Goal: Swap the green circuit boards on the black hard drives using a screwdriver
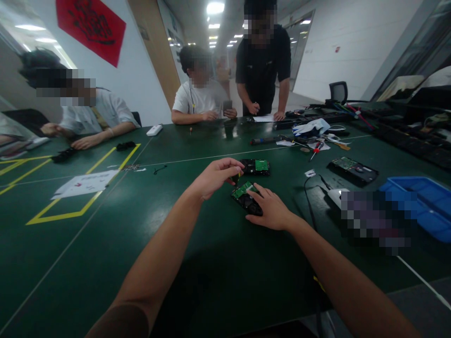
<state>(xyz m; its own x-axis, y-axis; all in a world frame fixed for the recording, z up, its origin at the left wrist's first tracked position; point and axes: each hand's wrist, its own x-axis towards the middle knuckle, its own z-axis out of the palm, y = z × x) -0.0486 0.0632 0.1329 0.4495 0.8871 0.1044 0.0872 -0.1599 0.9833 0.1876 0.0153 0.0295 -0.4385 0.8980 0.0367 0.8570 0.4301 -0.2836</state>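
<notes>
Just left of the table's middle, my left hand (220,177) is closed, thumb and fingers pinched around a small black-and-yellow tool (236,178). Its exact kind is mostly hidden by my fingers. Below it lies a hard drive (243,191) with its green circuit board facing up, turned at an angle. My right hand (270,206) grips this drive from the right, fingers across its top and thumb along the near edge. A second hard drive (261,165), also board side up, rests just beyond my left fingertips.
Another hard drive (352,170) lies to the right, near a blue tray (423,202). A black cable (310,206) runs past my right forearm. Screwdrivers and gloves (312,127) clutter the back right. A paper sheet (86,183) lies left. Several people sit or stand around the table.
</notes>
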